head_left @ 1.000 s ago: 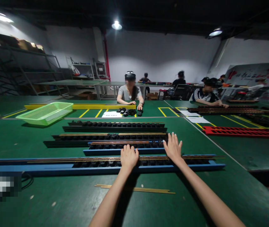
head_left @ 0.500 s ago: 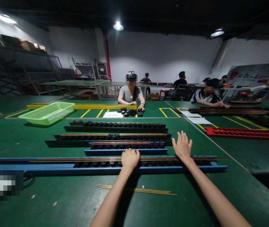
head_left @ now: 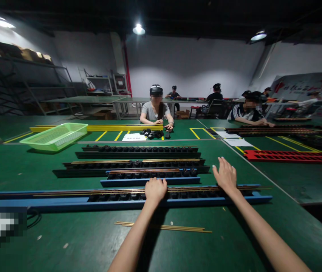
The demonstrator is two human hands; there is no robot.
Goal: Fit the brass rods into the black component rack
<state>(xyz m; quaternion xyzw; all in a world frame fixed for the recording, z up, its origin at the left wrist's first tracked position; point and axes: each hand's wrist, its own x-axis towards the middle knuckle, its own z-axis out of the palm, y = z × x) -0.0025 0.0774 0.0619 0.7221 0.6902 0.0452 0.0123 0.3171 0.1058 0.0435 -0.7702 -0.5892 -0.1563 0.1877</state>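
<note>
Head view: left hand, fingers released, lying flat on thin brass rods already seated along a long blue metal rail; right hand open, empty, just beyond. A few loose brass rods left on the green desk.

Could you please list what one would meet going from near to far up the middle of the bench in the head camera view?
Loose brass rods, long blue rail, short blue rail, dark rail, second dark rail, white paper sheet, yellow bar, seated person.
</note>
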